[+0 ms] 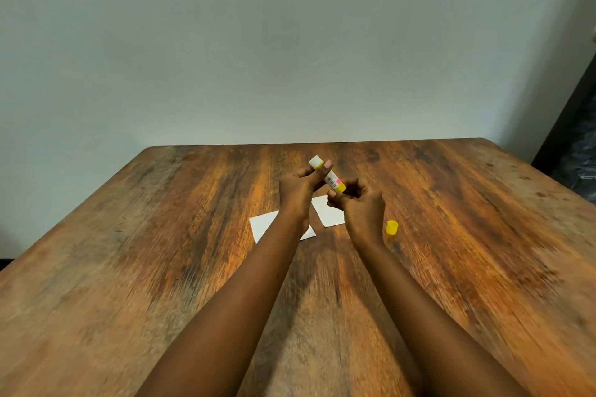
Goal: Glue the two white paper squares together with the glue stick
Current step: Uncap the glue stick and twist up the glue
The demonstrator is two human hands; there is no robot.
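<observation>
Both hands are up over the worn brown wooden table, sharing the white glue stick with yellow ends: the left hand grips its upper part, the right hand pinches its yellow base. Under the stick lie two white paper squares, one behind the left wrist, one between the hands. The small yellow plastic cap lies on the table right of the stick.

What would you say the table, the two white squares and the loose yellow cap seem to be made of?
Table: wood or wood-look laminate, matte, streaky brown grain. White squares: thin paper, matte, lying flat. Yellow cap: probably plastic, smooth, evenly coloured.
</observation>
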